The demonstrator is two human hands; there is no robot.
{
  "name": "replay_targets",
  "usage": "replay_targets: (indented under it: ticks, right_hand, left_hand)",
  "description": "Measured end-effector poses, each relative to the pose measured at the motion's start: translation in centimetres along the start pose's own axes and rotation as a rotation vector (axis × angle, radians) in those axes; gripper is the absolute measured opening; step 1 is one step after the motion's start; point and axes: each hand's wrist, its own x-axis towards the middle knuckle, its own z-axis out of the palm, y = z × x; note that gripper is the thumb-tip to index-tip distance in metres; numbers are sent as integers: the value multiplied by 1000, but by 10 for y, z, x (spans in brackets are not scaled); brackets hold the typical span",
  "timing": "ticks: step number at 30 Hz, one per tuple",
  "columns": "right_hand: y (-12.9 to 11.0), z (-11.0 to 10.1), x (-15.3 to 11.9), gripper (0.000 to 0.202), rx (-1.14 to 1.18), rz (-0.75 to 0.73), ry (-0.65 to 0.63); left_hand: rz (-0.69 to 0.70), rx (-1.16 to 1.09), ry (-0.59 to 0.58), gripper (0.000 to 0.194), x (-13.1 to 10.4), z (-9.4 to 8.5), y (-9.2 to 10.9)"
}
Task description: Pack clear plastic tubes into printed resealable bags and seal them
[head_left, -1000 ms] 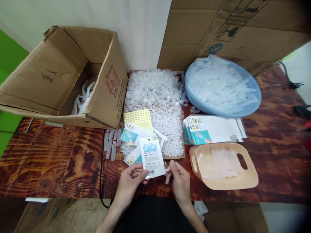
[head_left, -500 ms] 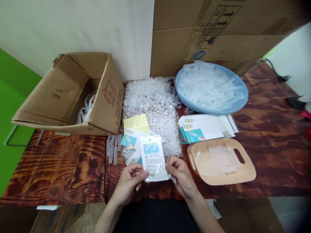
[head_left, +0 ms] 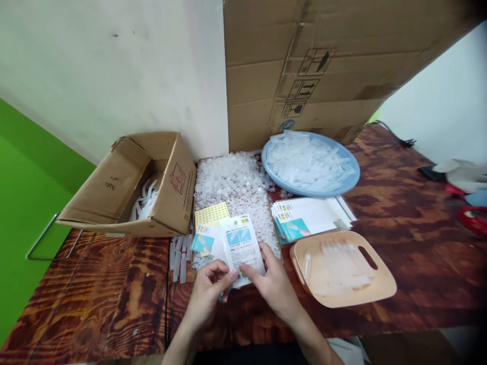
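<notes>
A white printed packet (head_left: 242, 246) with two blue pictures is held between both hands near the front of the table. My left hand (head_left: 210, 289) pinches its lower left corner, thumb on top. My right hand (head_left: 268, 279) grips its right side, with the thumb lying across the lower printed face. Behind the packet are a yellow sticker sheet (head_left: 213, 213) and a white-and-teal card (head_left: 207, 242), both resting on a tray heaped with small clear plastic pieces (head_left: 228, 177). Part of the card is covered by the packet.
An open cardboard box (head_left: 182, 190) stands at left. A blue basin (head_left: 353, 177) of translucent tubes sits behind stacked cards (head_left: 315, 215). At right lies a beige board (head_left: 380, 286) bearing tubes. A large carton (head_left: 254, 91) stands behind. Loose tubes (head_left: 177, 263) lie left of the tray.
The camera view has tilted up and shifted. My right thumb has moved from the packet's right edge onto its lower face, and the packet is tilted slightly more.
</notes>
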Motion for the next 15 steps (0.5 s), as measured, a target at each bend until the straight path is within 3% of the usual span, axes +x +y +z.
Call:
replay_targets:
  ticks: [3, 8, 12, 15]
  right_hand:
    - [-8, -4, -2, 32, 128, 24, -122]
    - [-5, -30, -6, 35, 343, 124, -298]
    - [-12, -46, -10, 53, 240, 85, -217]
    - [-21, -76, -32, 55, -29, 85, -98]
  left_hand:
    - [2, -14, -4, 37, -4, 1, 5]
    - [-50, -184, -51, 38, -12, 1, 6]
    - [-165, -165, -137, 37, -16, 11, 0]
    - [-201, 86, -351, 32, -16, 25, -3]
